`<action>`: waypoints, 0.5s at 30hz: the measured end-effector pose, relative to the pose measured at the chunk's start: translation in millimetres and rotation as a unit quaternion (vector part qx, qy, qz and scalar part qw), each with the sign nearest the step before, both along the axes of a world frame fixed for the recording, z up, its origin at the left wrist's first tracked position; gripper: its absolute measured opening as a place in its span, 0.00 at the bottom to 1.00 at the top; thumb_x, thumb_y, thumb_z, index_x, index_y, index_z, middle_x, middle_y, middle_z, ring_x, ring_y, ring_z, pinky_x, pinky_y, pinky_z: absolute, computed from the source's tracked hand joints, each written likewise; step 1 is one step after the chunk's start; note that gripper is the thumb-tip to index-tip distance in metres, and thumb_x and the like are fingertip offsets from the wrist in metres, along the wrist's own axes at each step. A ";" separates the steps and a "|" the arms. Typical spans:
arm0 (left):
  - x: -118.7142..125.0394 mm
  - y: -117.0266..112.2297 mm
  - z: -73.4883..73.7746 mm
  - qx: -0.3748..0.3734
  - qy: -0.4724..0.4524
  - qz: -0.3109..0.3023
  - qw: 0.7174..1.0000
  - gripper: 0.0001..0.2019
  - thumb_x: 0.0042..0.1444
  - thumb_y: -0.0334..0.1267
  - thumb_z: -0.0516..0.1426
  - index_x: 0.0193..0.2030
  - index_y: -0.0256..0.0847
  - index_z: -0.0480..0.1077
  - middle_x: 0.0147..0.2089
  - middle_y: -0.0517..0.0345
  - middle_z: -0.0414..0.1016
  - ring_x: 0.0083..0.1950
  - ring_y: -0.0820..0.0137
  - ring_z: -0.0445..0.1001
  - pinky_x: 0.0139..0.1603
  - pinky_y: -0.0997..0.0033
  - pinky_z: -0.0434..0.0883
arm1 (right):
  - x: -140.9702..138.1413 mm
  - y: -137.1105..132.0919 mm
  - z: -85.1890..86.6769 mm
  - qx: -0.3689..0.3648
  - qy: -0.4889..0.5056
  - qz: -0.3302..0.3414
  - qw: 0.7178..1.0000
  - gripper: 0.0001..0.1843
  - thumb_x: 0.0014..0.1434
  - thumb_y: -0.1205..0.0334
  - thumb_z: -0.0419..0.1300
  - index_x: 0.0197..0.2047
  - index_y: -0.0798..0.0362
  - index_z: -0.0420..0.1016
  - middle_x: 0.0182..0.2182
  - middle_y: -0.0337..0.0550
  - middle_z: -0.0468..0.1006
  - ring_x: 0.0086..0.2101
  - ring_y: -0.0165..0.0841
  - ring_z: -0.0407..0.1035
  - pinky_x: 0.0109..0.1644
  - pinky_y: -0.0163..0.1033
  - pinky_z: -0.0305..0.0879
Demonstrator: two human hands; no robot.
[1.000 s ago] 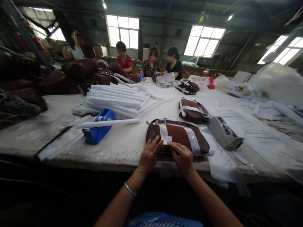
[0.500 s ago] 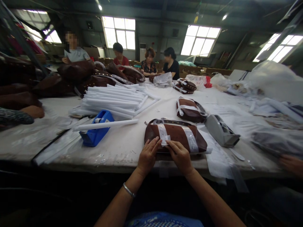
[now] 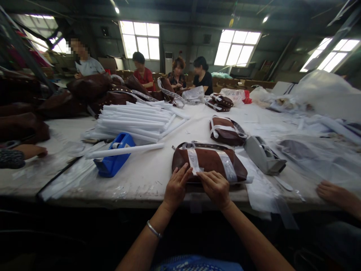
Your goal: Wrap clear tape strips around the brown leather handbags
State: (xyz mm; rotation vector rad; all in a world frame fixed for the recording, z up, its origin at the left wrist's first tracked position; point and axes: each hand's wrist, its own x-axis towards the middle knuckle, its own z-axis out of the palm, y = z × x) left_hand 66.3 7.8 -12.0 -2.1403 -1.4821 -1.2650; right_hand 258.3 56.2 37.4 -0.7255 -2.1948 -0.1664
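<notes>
While the left hand (image 3: 176, 185) lies open, fingers spread on the brown bag (image 3: 211, 160) at the table's (image 3: 146, 171) near edge, the right hand (image 3: 216, 187) touches one of its two white tape strips (image 3: 194, 162); whether it grips, I cannot tell.

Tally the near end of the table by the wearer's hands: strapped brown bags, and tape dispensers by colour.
Brown bags with white strips: 2 (near bag under the left hand and right hand; second bag just behind it)
Blue tape dispenser: 1
Grey tape dispenser: 1
Total: 4
</notes>
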 end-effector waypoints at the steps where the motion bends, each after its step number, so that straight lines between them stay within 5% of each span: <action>1: 0.2 0.2 -0.2 0.003 0.000 0.002 1.000 0.41 0.57 0.16 0.46 0.75 0.47 0.43 0.71 0.47 0.61 0.71 0.64 0.61 0.68 0.49 0.66 | 0.3 -0.2 0.3 -0.001 -0.005 -0.002 1.000 0.18 0.65 0.69 0.59 0.54 0.41 0.79 0.42 0.39 0.84 0.36 0.34 0.77 0.40 0.42 0.68; 15: -0.1 0.3 -0.8 0.000 0.006 0.005 1.000 0.38 0.61 0.20 0.49 0.75 0.47 0.43 0.70 0.45 0.62 0.71 0.63 0.62 0.68 0.49 0.66 | -7.7 0.2 0.6 -0.035 0.072 0.044 0.996 0.22 0.66 0.72 0.55 0.57 0.42 0.76 0.46 0.42 0.83 0.44 0.36 0.78 0.48 0.43 0.75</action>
